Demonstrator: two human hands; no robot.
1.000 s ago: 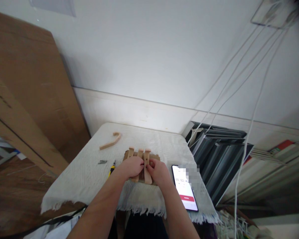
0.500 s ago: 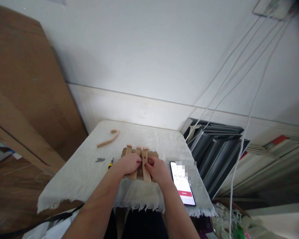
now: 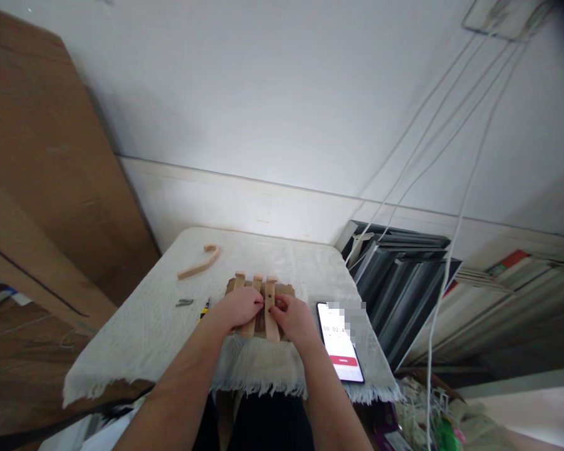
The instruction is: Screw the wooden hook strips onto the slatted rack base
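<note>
Three pale wooden hooks lie side by side on a small brown cardboard piece [image 3: 288,290]; the right-hand wooden hook [image 3: 271,326] has dark holes along its strip. My right hand [image 3: 290,314] is closed at this hook's right edge, its thumb on the strip beside a hole. Across the left and middle hooks rests my left hand [image 3: 244,305], fingers closed, tips at the right-hand hook's left edge. What those tips pinch, if anything, is hidden. Another wooden hook [image 3: 198,268] lies apart at the far left. Grey screws [image 3: 184,302] and a yellow-black screwdriver [image 3: 204,310], partly covered by my left forearm, are nearby.
A phone [image 3: 341,351] with a running timer lies right of my right hand on the fringed white cloth [image 3: 136,338]. Grey panels [image 3: 395,288] lean beyond the table's right edge, with white cables [image 3: 444,282] hanging there. A large cardboard sheet [image 3: 51,156] stands at left.
The whole view has shifted slightly, so the table and hands appear a little further left. Both hands keep their hold at the right-hand wooden hook, with hardly any finger movement.
</note>
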